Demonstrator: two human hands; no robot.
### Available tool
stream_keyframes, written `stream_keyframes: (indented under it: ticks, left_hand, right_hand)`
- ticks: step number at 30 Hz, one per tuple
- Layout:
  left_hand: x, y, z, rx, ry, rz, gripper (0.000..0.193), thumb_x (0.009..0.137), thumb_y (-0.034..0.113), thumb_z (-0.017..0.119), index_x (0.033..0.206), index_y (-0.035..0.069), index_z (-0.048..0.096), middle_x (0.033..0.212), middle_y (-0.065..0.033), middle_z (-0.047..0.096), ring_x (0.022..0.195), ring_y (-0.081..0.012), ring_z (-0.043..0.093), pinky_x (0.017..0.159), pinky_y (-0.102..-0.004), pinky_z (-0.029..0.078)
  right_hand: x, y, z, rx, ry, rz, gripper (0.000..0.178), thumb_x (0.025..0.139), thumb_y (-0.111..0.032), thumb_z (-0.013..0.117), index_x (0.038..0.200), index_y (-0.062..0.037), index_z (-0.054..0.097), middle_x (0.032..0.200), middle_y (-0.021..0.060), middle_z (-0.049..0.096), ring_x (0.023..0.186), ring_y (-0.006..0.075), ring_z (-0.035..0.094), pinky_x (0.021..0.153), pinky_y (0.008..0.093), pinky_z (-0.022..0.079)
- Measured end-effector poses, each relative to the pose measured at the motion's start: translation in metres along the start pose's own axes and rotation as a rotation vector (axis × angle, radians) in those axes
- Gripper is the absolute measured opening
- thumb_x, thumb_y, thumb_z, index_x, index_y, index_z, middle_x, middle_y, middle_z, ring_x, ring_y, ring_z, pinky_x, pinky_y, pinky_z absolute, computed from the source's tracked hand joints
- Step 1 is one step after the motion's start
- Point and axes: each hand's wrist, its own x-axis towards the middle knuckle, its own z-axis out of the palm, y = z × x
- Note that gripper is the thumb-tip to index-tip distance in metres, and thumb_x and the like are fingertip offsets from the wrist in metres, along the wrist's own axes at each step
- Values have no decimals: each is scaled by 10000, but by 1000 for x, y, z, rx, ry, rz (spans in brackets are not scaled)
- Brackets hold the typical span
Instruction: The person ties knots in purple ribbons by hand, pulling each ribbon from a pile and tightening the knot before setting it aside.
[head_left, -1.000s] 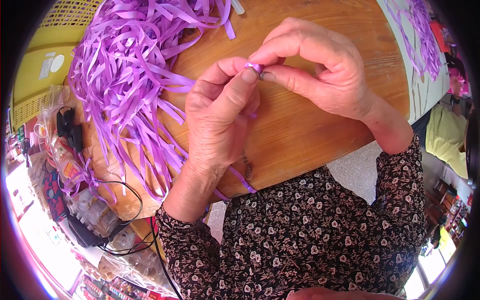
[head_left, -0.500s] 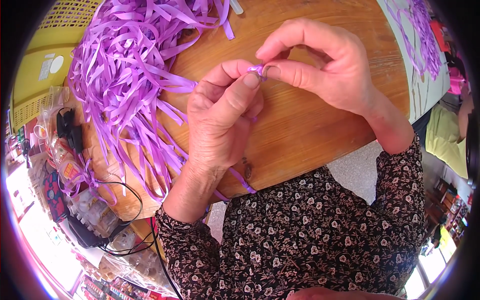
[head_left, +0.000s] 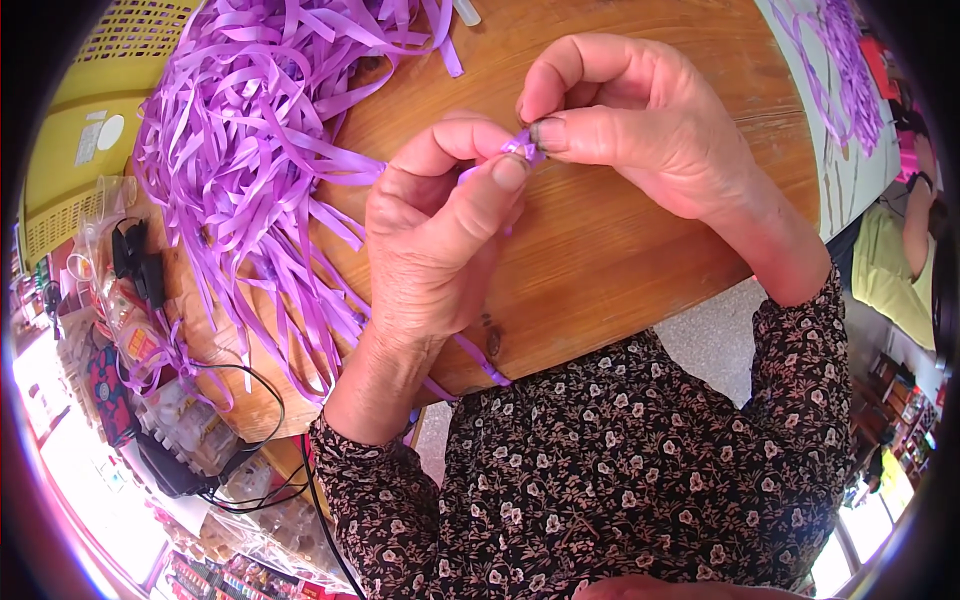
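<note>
A small gathered piece of purple ribbon (head_left: pixel 520 149) is pinched between my two hands above the wooden table. Thumb and forefinger of my left hand (head_left: pixel 440 225) close on its lower left side. My right hand (head_left: pixel 640 125) grips the other side between thumb and fingertip, its remaining fingers curled. Part of the ribbon is hidden behind my left fingers. Just left of my left hand lies a big tangled heap of purple ribbons (head_left: pixel 260 130), with strands trailing toward the near table edge.
The wooden table (head_left: pixel 620 270) has its near edge against my flowered clothing. At far left stands a yellow perforated crate (head_left: pixel 110 100); below it are plastic bags and black cables (head_left: pixel 270 420). More purple ribbon (head_left: pixel 850 80) lies on a white surface at far right, where another person's arm (head_left: pixel 918 230) shows.
Both hands have shifted slightly, and more of the gathered ribbon shows between the fingertips. My right thumb has moved a little up and right. The other person's arm at far right has moved.
</note>
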Motion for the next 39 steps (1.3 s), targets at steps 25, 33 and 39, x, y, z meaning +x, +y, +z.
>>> stream_keyframes:
  ticks: [25,33,39]
  left_hand:
    - [0,0,-5,-79,-6,-87,150,838,37,639,980,1,607,798,-3,592,600,-58,451,532,-199,357]
    - [-2,2,0,40,23,-46,185,828,9,647,1008,-2,601,847,4,605,688,-44,492,589,-174,391]
    - [-4,4,1,41,11,-34,185,817,-9,654,996,5,609,878,3,610,731,-38,510,642,-162,410]
  right_hand:
    - [-3,-1,3,-981,24,-776,140,719,68,644,826,-7,593,802,70,575,746,152,541,659,264,425]
    - [-2,4,-1,-655,58,-496,116,746,88,592,811,0,554,816,67,549,747,123,503,672,243,405]
    - [-4,3,2,-501,65,-389,106,778,94,568,828,2,552,849,61,548,774,102,491,684,232,405]
